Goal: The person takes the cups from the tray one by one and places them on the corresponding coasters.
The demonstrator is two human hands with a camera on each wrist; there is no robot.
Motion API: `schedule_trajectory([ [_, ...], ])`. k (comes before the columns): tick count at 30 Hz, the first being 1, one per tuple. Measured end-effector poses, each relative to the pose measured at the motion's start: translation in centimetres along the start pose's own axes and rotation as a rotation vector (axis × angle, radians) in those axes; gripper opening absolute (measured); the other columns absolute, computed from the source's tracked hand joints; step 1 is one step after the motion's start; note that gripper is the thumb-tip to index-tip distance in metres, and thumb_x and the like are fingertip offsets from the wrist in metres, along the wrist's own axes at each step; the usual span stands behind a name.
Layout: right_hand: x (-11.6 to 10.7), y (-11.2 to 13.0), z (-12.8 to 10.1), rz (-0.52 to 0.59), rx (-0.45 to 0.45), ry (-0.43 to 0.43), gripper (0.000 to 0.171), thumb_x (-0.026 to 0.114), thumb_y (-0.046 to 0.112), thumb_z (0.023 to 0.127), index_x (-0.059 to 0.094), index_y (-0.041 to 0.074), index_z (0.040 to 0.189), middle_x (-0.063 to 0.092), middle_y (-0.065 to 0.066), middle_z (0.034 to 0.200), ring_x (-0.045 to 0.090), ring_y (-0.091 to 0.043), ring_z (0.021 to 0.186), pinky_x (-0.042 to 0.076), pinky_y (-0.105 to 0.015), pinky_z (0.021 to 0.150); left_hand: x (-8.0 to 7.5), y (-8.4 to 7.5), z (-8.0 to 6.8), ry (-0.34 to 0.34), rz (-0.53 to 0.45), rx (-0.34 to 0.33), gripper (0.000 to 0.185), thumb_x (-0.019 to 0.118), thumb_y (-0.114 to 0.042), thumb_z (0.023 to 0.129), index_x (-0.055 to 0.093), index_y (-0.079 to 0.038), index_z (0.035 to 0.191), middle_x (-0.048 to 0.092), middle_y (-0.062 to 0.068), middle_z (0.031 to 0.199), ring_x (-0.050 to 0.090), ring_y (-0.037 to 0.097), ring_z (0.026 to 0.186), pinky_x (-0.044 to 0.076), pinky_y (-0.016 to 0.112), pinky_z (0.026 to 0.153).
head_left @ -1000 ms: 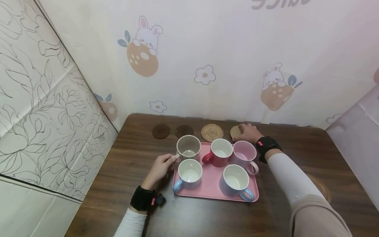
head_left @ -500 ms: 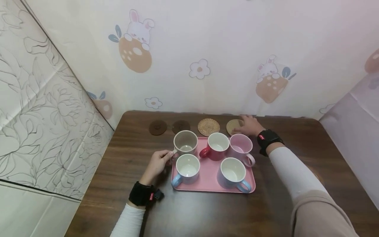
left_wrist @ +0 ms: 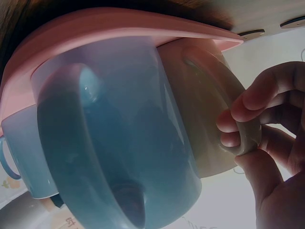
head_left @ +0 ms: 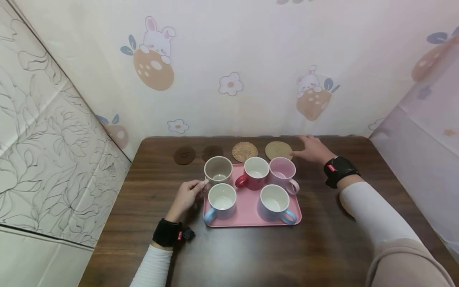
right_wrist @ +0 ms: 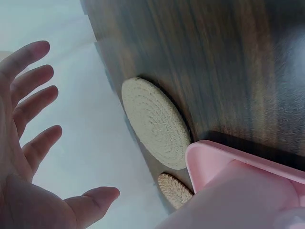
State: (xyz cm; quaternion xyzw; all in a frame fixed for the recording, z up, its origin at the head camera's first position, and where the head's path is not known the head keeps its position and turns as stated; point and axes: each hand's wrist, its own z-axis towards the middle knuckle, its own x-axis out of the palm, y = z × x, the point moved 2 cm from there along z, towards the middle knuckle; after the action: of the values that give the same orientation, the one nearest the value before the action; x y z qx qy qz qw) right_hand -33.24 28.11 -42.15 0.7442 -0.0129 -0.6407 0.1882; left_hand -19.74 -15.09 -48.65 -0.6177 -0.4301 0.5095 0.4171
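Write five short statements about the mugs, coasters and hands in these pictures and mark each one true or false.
1. The left hand pinches the handle of the beige mug. True; the left wrist view shows the grip round the handle.
2. The pink tray holds six mugs. False: five.
3. The right hand holds the pink mug. False: it is open, holding nothing, beside the tan coaster.
4. Four coasters lie in a row behind the tray. True.
5. The red mug lies on its side. False: it stands upright.
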Motion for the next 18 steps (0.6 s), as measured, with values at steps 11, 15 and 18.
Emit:
schedule_trajectory([
  [11,-0.8,-0.9,-3.9,0.04,0.061,-0.011,0.085,0.066,0.046,0.089,0.032,-0.007,0.146,0.032,-0.037,0.145,0.027,-0.056,0.134,0.027,-0.069,0.106,-0.1,0.5,0.2,-0.003,0.036,-0.025,0.026,0.054,-0.019,0.099,0.069,0.002,0.096,0.058,0.008,0.074,0.053,0.019,0.067,0.045,0.034,0.054],
  [15,-1.0,-1.4,-5.2,0.06,0.088,-0.006,0.088,0.065,0.049,0.089,0.03,-0.007,0.146,0.032,-0.037,0.145,0.027,-0.056,0.134,0.027,-0.07,0.105,-0.1,0.5,0.2,0.0,0.032,0.0,0.027,0.053,-0.017,0.1,0.069,0.005,0.096,0.059,0.009,0.074,0.053,0.017,0.066,0.045,0.034,0.059],
  [18,-1.0,-2.0,-5.9,0.075,0.119,0.0,0.092,0.063,0.054,0.088,0.028,-0.006,0.148,0.029,-0.038,0.146,0.026,-0.056,0.135,0.028,-0.071,0.104,-0.1,0.6,0.2,0.0,0.02,0.006,0.027,0.052,-0.016,0.1,0.068,0.006,0.096,0.059,0.009,0.075,0.053,0.016,0.066,0.046,0.033,0.06],
])
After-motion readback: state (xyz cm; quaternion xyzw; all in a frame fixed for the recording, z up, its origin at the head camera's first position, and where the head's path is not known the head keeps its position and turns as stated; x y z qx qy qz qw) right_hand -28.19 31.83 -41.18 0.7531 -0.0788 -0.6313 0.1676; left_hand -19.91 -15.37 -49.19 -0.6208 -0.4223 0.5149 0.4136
